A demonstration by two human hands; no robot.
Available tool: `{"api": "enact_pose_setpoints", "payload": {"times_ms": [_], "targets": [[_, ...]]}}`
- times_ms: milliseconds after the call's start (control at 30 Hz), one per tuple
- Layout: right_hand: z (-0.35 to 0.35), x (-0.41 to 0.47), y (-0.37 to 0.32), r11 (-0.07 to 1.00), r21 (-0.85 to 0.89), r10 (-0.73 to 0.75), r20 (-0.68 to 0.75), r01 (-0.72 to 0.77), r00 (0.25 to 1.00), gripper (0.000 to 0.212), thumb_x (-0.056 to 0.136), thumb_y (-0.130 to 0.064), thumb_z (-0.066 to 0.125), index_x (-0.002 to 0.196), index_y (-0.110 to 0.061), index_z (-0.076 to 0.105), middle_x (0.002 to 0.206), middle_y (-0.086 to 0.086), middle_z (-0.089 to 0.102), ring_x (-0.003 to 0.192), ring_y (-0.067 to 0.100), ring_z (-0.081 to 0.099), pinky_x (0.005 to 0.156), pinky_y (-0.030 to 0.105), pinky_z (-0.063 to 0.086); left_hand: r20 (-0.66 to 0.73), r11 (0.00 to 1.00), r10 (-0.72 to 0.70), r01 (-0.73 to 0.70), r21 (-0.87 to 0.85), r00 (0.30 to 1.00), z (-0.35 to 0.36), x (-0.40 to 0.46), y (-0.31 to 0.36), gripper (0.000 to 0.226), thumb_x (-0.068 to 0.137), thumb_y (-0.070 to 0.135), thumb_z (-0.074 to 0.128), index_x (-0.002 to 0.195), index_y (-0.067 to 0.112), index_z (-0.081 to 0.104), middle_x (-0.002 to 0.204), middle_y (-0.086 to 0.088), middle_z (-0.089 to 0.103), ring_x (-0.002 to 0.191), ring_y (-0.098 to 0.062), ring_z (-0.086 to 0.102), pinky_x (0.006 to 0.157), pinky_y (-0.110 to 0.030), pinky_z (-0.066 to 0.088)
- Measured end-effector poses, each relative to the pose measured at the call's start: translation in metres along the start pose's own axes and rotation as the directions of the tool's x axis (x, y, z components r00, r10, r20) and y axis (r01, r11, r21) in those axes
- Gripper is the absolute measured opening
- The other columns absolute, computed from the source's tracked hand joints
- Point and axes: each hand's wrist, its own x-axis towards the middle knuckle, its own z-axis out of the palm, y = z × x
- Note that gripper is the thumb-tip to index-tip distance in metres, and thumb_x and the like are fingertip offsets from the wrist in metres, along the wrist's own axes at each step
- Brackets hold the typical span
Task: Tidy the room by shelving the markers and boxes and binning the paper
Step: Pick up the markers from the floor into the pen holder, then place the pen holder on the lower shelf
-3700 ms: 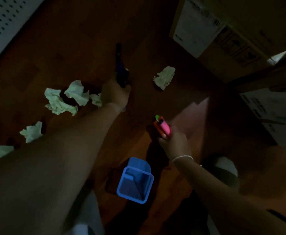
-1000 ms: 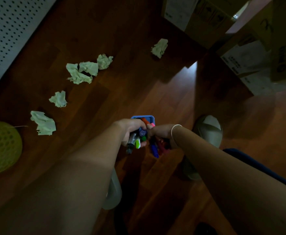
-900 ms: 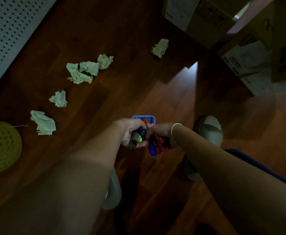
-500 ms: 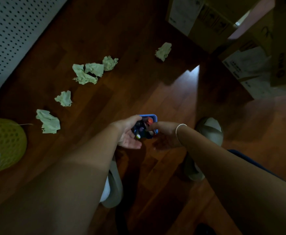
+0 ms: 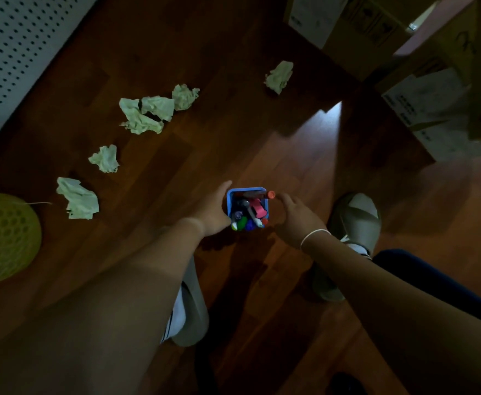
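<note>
A small blue square cup (image 5: 229, 198) stands on the wooden floor, filled with several coloured markers (image 5: 249, 213); one orange-tipped marker (image 5: 270, 194) lies across its rim. My left hand (image 5: 213, 211) lies against the cup's left side with fingers straight, holding nothing. My right hand (image 5: 295, 218) hovers just right of the cup, fingers relaxed and apart from it. Several crumpled pale green papers lie on the floor: a cluster (image 5: 148, 114), one (image 5: 105, 158), one (image 5: 77, 198) and one farther off (image 5: 279, 76).
A yellow-green mesh bin (image 5: 4, 238) stands at the left edge. Cardboard boxes (image 5: 430, 106) crowd the upper right. A white perforated panel (image 5: 11, 47) runs along the upper left. My feet in grey slippers (image 5: 356, 220) stand beside the cup.
Both hands held bundles of markers over the cup a second ago. The markers now sit in the cup, and both hands have opened and drawn apart to its sides.
</note>
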Motion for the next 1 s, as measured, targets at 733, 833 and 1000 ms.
{"api": "enact_pose_setpoints", "payload": {"times_ms": [733, 833, 1000], "targets": [[-0.008, 0.014, -0.026, 0.959, -0.148, -0.259, -0.124, 0.240, 0.958, 0.090, 0.085, -0.024, 0.063, 0.149, -0.030, 0.001, 0.141, 0.006, 0.048, 0.105, 0.025, 0.060, 0.081, 0.035, 0.050, -0.022, 0.952, 0.094, -0.097, -0.290, 0.995, -0.004, 0.011, 0.012, 0.061, 0.086, -0.018, 0.046, 0.139, 0.009, 0.035, 0.129, -0.021, 0.053, 0.122, -0.037, 0.052, 0.080, -0.028, 0.043], [-0.031, 0.007, -0.040, 0.953, -0.163, -0.282, -0.163, 0.256, 0.945, 0.093, 0.082, -0.029, 0.066, 0.149, -0.029, 0.002, 0.137, 0.006, 0.051, 0.104, 0.024, 0.060, 0.082, 0.035, 0.052, -0.038, 0.951, 0.117, -0.123, -0.284, 0.992, -0.028, -0.004, 0.029, 0.061, 0.086, -0.016, 0.047, 0.138, 0.014, 0.036, 0.118, -0.013, 0.055, 0.110, -0.033, 0.056, 0.065, -0.020, 0.044], [-0.089, -0.020, -0.079, 0.932, -0.155, -0.356, -0.233, 0.327, 0.905, 0.094, 0.080, -0.033, 0.068, 0.149, -0.026, 0.005, 0.138, 0.006, 0.049, 0.111, 0.025, 0.059, 0.090, 0.039, 0.052, -0.099, 0.954, 0.147, -0.167, -0.248, 0.984, -0.081, -0.043, 0.066, 0.060, 0.085, -0.006, 0.055, 0.137, 0.022, 0.037, 0.125, -0.009, 0.055, 0.113, -0.025, 0.054, 0.088, -0.038, 0.051]]}}
